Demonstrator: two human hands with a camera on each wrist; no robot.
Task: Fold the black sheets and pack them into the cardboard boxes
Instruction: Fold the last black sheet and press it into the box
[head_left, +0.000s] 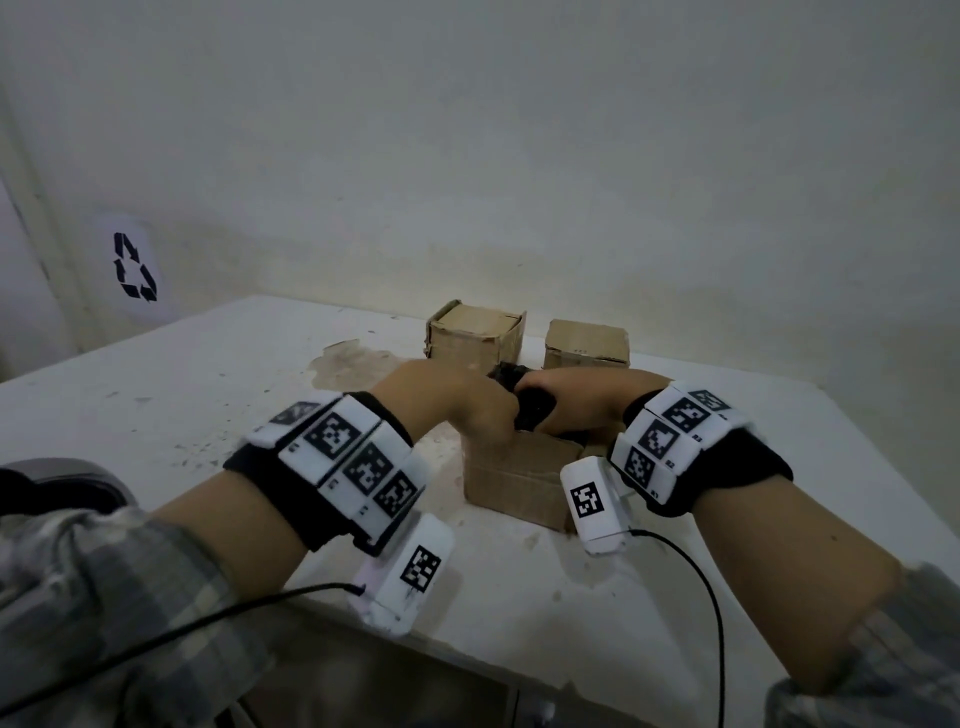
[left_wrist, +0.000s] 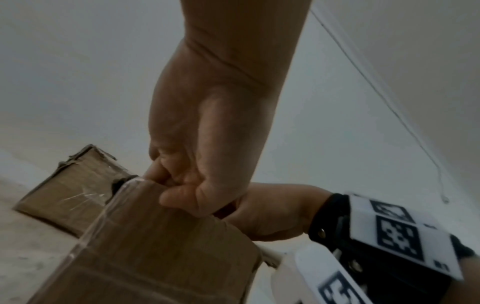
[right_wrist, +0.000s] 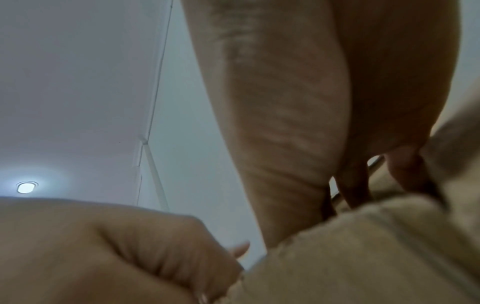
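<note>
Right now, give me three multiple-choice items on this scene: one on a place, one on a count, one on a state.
1. Where is the black sheet?
A. flat on the floor
B. over the open top of the nearest cardboard box
C. on top of the far left box

2. How many cardboard boxes stand on the table?
A. one
B. three
C. five

3. What are the left hand and right hand doing?
A. both gripping the sheet
B. both lying flat on the table
C. one lifting a far box

Key: 1 B, the head view shows it at that box's top; 2 B, the near box plus the far left box and far right box; 3 A, both hands curl on the sheet.
</note>
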